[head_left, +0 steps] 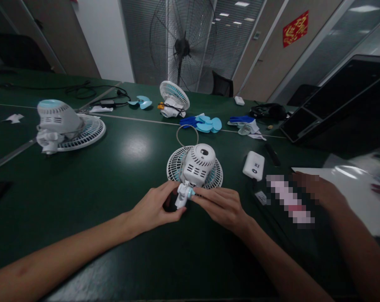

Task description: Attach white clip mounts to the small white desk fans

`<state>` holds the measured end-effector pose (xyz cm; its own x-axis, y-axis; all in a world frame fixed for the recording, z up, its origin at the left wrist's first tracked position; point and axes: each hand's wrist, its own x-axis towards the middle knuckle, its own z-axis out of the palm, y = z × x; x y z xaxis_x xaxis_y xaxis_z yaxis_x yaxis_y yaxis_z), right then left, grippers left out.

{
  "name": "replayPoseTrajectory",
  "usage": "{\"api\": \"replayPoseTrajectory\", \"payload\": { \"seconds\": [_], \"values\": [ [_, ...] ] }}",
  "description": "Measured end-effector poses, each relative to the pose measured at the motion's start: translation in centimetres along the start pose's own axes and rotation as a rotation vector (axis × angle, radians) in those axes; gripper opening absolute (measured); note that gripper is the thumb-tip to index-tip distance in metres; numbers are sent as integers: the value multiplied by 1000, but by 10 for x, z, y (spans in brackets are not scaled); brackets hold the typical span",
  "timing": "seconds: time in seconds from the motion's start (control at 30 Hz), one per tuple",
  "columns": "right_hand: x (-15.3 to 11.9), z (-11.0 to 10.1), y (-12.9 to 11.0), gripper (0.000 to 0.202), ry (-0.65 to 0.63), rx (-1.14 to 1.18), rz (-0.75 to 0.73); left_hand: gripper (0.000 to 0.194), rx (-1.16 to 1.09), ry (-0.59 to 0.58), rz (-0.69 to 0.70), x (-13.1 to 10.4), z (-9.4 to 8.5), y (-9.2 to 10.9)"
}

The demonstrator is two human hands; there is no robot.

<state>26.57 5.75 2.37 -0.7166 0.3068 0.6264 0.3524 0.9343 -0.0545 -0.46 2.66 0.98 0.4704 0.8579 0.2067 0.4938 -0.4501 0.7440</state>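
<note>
A small white clip fan [198, 165] lies grille-down on the dark green table, its motor housing facing up. My left hand [161, 203] is closed on the fan's white clip [181, 196], thumb below and fingers above. From the other side, my right hand [219, 204] pinches the light blue knob [190, 193] beside the clip. The fingertips partly cover both parts. Behind the housing a thin grey ring [187, 135] rests on the table.
Another fan [59, 123] lies at the left, and a third fan [174, 98] stands further back. Blue fan blades [209, 124], gloves [244, 125] and a white power bank [254, 165] with a cable are around. Another person's hand [318, 191] is at the right, by white sheets.
</note>
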Motion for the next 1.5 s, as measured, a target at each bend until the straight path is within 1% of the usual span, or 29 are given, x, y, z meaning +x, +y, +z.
{"api": "replayPoseTrajectory", "payload": {
  "seconds": [0.23,0.43,0.83,1.17,1.5],
  "values": [
    [2,4,-2,31,54,11,14,46,0,-8,-17,0,-1,1],
    [0,8,-4,29,83,44,87,44,-28,-6,-24,1,-1,3],
    [10,6,-9,17,115,99,141,45,-16,-1,-27,0,1,0],
    [9,9,-9,18,100,170,186,45,-16,-5,-16,0,1,0],
    [13,12,-13,18,149,248,242,44,11,-2,-26,0,1,0]
  ]
}}
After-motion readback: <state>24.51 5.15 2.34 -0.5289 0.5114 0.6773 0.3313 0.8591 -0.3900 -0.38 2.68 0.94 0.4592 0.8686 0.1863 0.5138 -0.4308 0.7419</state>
